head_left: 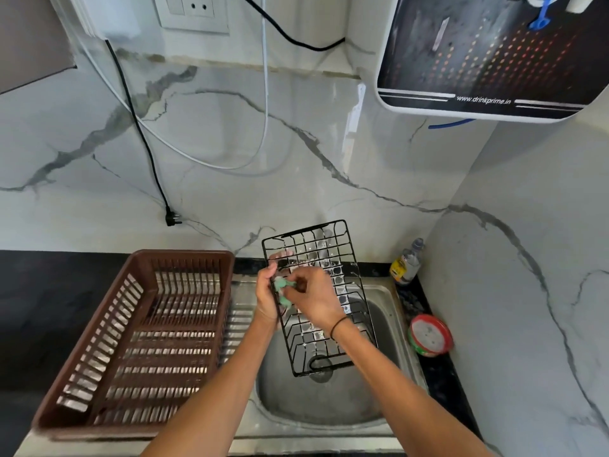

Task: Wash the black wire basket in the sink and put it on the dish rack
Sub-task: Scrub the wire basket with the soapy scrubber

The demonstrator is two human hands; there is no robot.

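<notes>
Bright, even daylight — soft shadows, wall glare, wide-angle edge bowing.

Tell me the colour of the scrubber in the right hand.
Green: the scrubber, pinched by the right hand, shows in the head view.

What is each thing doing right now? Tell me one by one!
black wire basket: held tilted over the sink, soapy
left hand: holds the basket's edge
right hand: rubs a green scrubber on the basket
sink: no tap water visible
brown dish rack: empty
black plug: unplugged, hanging
</notes>
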